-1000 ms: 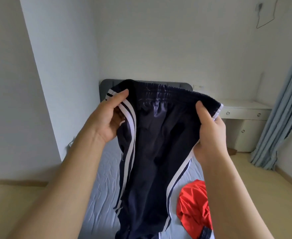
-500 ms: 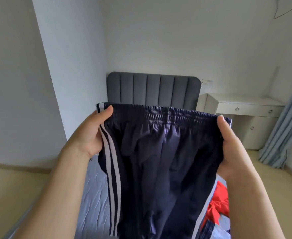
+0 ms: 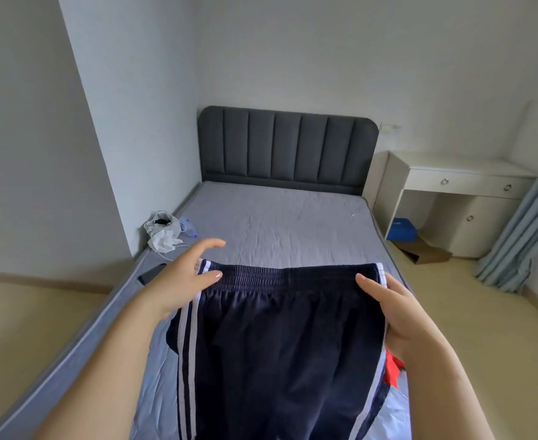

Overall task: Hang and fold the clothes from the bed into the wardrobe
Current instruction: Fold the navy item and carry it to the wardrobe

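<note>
a pair of navy track trousers [image 3: 277, 344] with 2 white stripes down each side is spread out over the near half of the bed [image 3: 277, 223], its gathered waistband stretched level between both hands and pointing toward the dark grey headboard [image 3: 288, 144]; whether the cloth already lies on the sheet or hangs just above it cannot be told. the right hand [image 3: 401, 315] grips the right end of the waistband, thumb on top and fingers curled under the edge. the left hand [image 3: 178, 281] has its thumb lying on the left end of the waistband while its forefinger stretches straight out above the cloth and clear of it; the other fingers are hidden behind the fabric, so it cannot be told whether this hand pinches or merely touches. a red garment [image 3: 393, 368] peeks out just beside the trousers on the right, under the right wrist. on the bed's left edge, against the wall, sit a crumpled white bag [image 3: 163, 230] and a small bluish plastic item [image 3: 189, 227], with a white cable [image 3: 169, 253] and a dark phone [image 3: 151, 273] nearer the left hand. right of the bed stands a white desk [image 3: 452, 182] with drawers, a blue object [image 3: 402, 228] beneath it, a piece of brown cardboard [image 3: 426, 253] on the floor, and a blue curtain [image 3: 521, 223] at the far right.
</note>
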The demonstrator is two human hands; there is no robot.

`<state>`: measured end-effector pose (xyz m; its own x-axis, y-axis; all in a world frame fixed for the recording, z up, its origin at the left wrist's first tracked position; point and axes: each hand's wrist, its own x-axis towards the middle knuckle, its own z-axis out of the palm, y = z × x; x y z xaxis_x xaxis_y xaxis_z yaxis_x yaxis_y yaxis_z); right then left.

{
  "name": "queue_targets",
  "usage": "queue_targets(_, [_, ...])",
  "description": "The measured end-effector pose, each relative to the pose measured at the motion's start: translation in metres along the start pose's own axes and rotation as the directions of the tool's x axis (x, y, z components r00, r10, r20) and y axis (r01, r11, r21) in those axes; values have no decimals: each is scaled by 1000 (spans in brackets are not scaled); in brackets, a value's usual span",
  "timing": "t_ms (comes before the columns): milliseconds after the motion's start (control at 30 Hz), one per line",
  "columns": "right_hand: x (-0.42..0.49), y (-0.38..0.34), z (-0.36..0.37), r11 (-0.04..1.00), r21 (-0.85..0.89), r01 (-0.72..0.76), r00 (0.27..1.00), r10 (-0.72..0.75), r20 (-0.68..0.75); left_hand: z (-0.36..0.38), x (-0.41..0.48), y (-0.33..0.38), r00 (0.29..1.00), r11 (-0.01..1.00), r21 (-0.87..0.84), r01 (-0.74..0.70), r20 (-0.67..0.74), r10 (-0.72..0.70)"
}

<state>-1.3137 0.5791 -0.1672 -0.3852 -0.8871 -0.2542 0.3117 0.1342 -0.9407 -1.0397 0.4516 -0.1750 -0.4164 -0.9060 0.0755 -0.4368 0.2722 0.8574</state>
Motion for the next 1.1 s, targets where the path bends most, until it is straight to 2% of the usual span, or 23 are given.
queue_targets(67, [0, 6, -5, 998, -60, -21, 999, 19, -36, -3, -3, -7, 990, 992, 127, -4, 142, -14])
queue_targets(133, [1, 13, -8, 995, -95, -30, 998, 25, -53, -8, -5, -11, 980, 994, 107, -8, 199, -14])
queue_targets(200, [2, 18, -9, 995, -90, -39, 999, 36, -37, -11, -7, -13, 979, 1000, -18, -2, 203, 5])
queue_targets(267, [2, 19, -9, 998, -34, -56, 998, 56, 18, -11, -9, -15, 983, 940, -335, 63, 184, -1])
queue_targets(333, [2, 17, -8, 992, 55, -114, 990, 108, 90, -8, -7, -20, 975, 700, -679, 219, 187, -123])
queue_targets(367, [2, 18, -7, 984, 89, -153, 984, 143, 110, -4, -7, -21, 952, 611, -731, 303, 207, -225])
queue_targets(433, [4, 25, -4, 977, 94, -193, 980, 187, 67, 8, -11, -22, 863, 563, -681, 469, 216, -458])
queue_targets(500, [8, 33, 2, 982, 60, -180, 981, 184, -62, 28, -14, -21, 826, 537, -708, 459, 116, -552])
queue_targets(567, [10, 40, 12, 991, 16, -129, 977, 130, -170, 51, -16, -11, 830, 549, -745, 378, 10, -558])
queue_targets(633, [8, 46, 28, 997, -61, -51, 979, 38, -199, 75, -19, 3, 839, 570, -755, 325, -48, -542])
queue_targets(733, [-2, 53, 51, 988, -142, 61, 990, -78, -118, 101, -24, 25, 876, 640, -709, 296, -66, -478])
queue_targets(867, [-12, 61, 64, 973, -206, 106, 994, -102, 27, 114, -30, 37, 914, 735, -630, 250, -97, -394])
queue_targets(1100, [-14, 56, 58, 989, -70, 128, 976, -113, 188, 111, -35, 38, 959, 791, -582, 191, -61, -277])
